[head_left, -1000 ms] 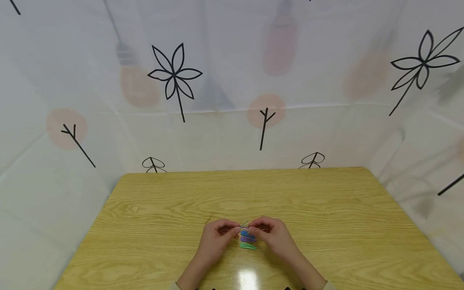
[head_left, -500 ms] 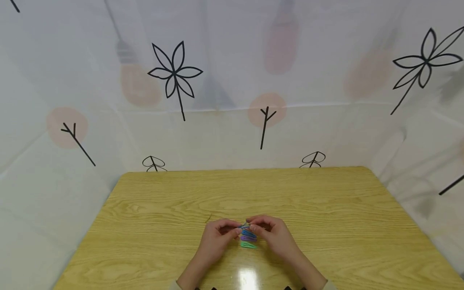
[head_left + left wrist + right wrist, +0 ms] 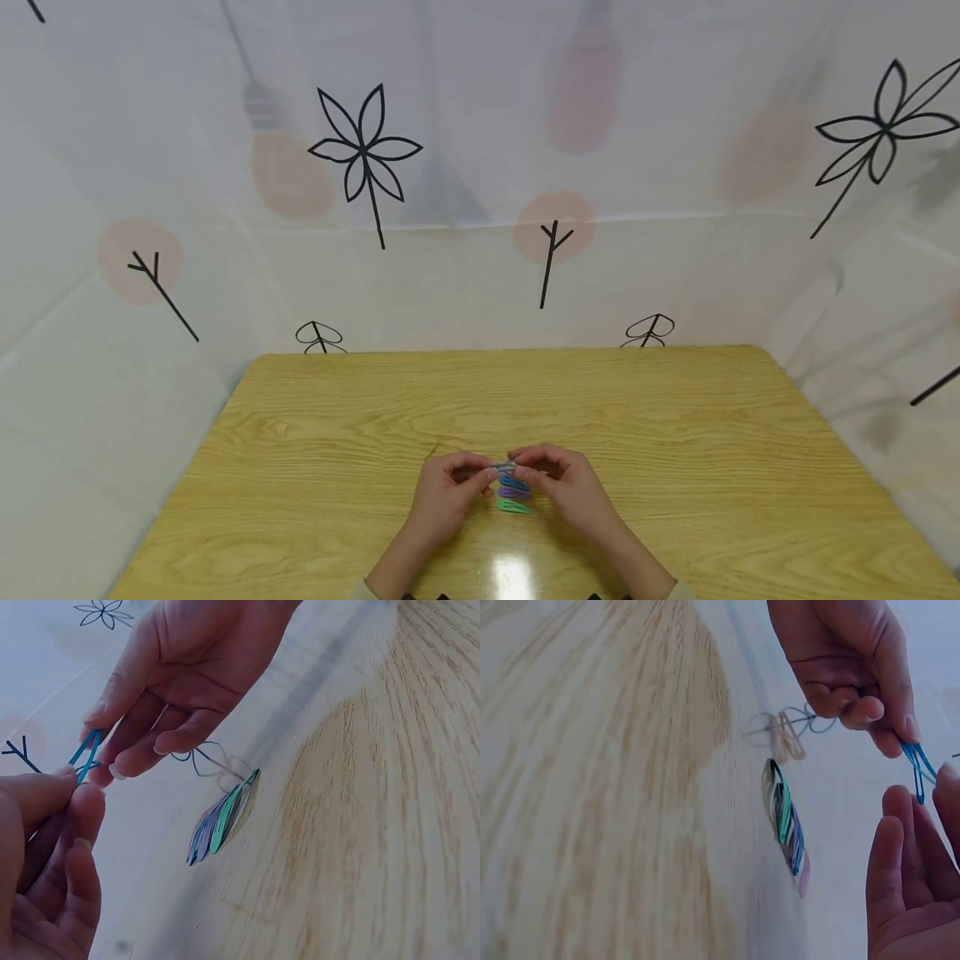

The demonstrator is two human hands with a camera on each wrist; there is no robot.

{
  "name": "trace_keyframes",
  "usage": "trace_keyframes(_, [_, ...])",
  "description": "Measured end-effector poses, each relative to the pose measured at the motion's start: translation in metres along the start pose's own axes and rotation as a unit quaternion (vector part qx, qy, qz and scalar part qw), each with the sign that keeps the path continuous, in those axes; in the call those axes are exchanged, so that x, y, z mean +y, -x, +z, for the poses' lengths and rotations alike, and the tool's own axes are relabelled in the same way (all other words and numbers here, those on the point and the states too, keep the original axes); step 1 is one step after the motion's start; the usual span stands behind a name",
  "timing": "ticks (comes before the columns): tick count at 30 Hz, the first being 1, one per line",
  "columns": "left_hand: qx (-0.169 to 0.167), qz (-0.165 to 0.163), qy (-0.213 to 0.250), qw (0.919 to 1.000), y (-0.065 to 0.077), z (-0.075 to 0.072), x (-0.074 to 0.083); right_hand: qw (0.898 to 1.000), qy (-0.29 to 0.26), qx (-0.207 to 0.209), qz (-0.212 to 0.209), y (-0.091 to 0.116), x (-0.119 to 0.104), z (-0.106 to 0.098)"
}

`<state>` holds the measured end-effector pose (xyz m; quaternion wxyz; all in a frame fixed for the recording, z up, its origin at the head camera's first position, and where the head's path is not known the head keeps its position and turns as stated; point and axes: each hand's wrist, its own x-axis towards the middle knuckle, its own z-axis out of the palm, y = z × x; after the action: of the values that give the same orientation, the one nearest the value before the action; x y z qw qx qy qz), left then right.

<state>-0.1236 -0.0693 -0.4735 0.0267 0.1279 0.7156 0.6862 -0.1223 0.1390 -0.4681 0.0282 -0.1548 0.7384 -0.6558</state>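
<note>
Between the two hands is a blue snap hair clip (image 3: pixel 91 759), its narrow arms spread apart. My left hand (image 3: pixel 446 492) pinches one end between thumb and fingertips. From the other side, my right hand (image 3: pixel 566 483) pinches the opposite end with thumb and forefinger. Just below the fingertips, more snap clips lie in a row on the table: a blue clip (image 3: pixel 514 482), a purple clip (image 3: pixel 514 493) and a green clip (image 3: pixel 513 506). A pinkish clip (image 3: pixel 804 883) shows at the row's far end in the right wrist view.
The wood-grain table (image 3: pixel 337 400) reaches back to a white curtain (image 3: pixel 465 283) printed with flowers and twigs, which also hangs at both sides. A peach loop-shaped thing (image 3: pixel 789 739) lies beyond the row in the right wrist view.
The right fingertips have shifted slightly left and up around the held clip. The left hand stays nearly still, and the row of clips has not moved.
</note>
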Motion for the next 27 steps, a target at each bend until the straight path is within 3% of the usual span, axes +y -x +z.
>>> trace_keyframes(6, [0.032,0.004,-0.019,0.9993,0.0008,0.0008,0.0024,1.0,-0.008,-0.007,-0.004,0.0014,-0.0038,-0.0001])
trace_keyframes(17, [0.008,0.008,-0.001,0.9999,0.0007,0.0004,0.0031,1.0,0.003,0.028,-0.004,0.002,-0.0018,-0.0011])
trace_keyframes(27, [-0.011,0.013,0.002,0.9998,0.0009,-0.0013,-0.0013,1.0,0.011,0.024,-0.002,0.0014,-0.002,-0.0033])
